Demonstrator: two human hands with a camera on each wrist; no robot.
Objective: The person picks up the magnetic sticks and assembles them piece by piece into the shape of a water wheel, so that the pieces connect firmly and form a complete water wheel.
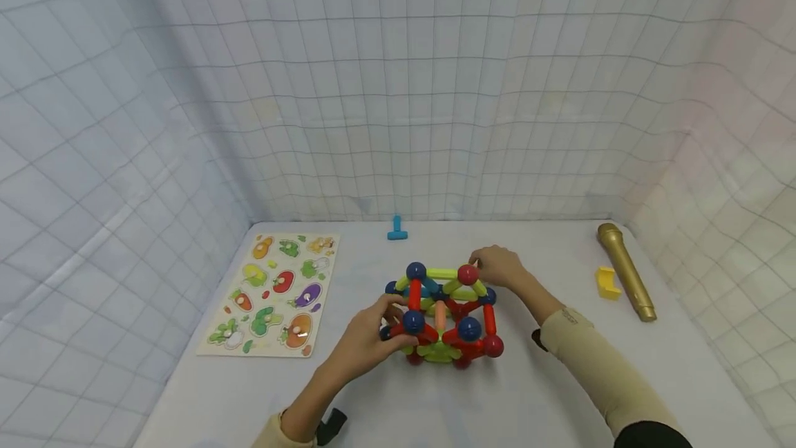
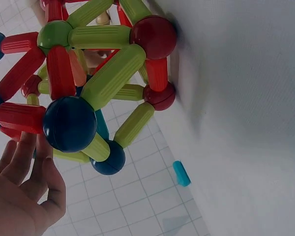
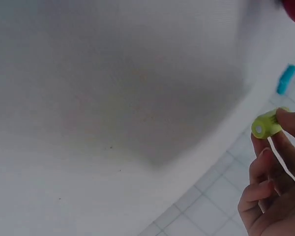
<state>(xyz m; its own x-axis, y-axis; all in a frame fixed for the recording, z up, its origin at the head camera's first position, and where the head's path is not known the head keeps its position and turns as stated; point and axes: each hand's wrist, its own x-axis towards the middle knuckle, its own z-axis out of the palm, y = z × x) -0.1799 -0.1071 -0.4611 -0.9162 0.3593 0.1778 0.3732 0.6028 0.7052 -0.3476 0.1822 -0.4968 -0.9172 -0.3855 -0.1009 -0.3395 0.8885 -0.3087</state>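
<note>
A structure of magnetic balls and rods stands on the white table, built from blue, red and green balls with red, lime, blue and orange rods. My left hand grips its left side, thumb in front and fingers behind. In the left wrist view, fingertips touch a red rod near a large blue ball. Behind the structure's right side is my right hand. The right wrist view shows it pinching a short lime magnetic rod between thumb and fingers, apart from the structure.
A vegetable picture board lies at the left. Near the back edge is a blue T-shaped piece. On the right lie a yellow piece and a gold microphone. Grid-patterned cloth walls enclose the back and sides.
</note>
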